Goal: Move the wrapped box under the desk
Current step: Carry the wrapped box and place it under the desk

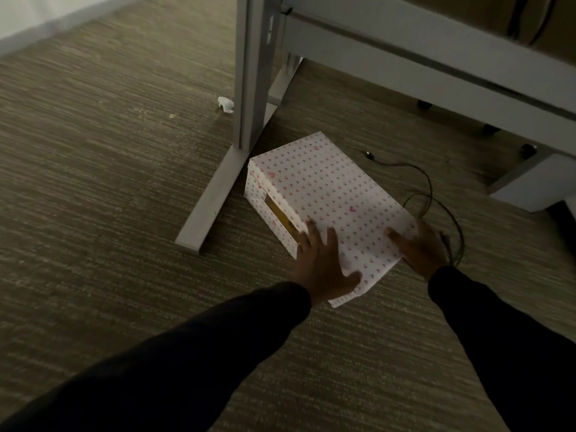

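At the far left there is only carpet (93, 182), with a small white scrap (225, 104) lying just beside the desk leg (249, 73). The leg stands on a long flat foot (215, 194) that runs toward the camera.

Just to the right of this foot sits the box (327, 194), flat on the carpet, wrapped in white paper with small hearts. On its left side the paper has a gap where something yellow shows (I think the carton beneath). Its far end is close to the leg and already below the desk (436, 67) edge; its near end is outside, I judge.

The left hand (321, 263) lies flat and spread on the near left corner of the box, the fingers on top and the thumb along the near edge. This looks like a pushing pose, not a lift. The right hand (420, 247) holds the near right corner, thumb on top, the other fingers hidden behind the side. Both hands are at the near end, probably so that the box can slide forward.

A thin dark cable (430, 188) loops on the carpet just right of the box, near the right hand; it could catch.
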